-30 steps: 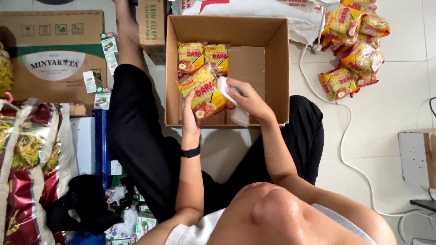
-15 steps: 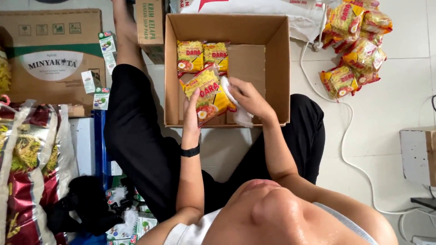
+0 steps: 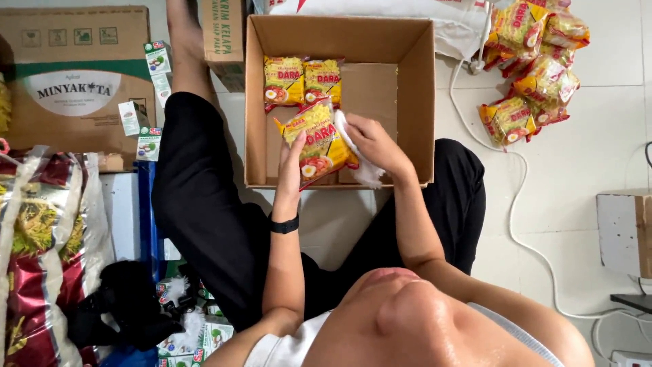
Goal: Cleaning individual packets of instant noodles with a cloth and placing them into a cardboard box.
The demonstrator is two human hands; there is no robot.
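A yellow noodle packet (image 3: 318, 143) is held over the open cardboard box (image 3: 415, 102) on the floor. My left hand (image 3: 292, 166) grips the packet's left edge from below. My right hand (image 3: 372, 144) holds a white cloth (image 3: 363, 170) pressed against the packet's right side. Two more yellow noodle packets (image 3: 302, 80) lie flat side by side at the box's far left corner. A black band sits on my left wrist.
A pile of several noodle packets (image 3: 536, 68) lies on the white floor to the right, beside a white cable (image 3: 516, 224). A large brown carton (image 3: 75, 75) and red-and-gold sacks (image 3: 41, 245) stand left. Small sachets (image 3: 153, 95) are scattered near my left leg.
The packet has shifted slightly in my hands over the box, with my right hand and cloth staying against its right side. The two packets in the box have not moved.
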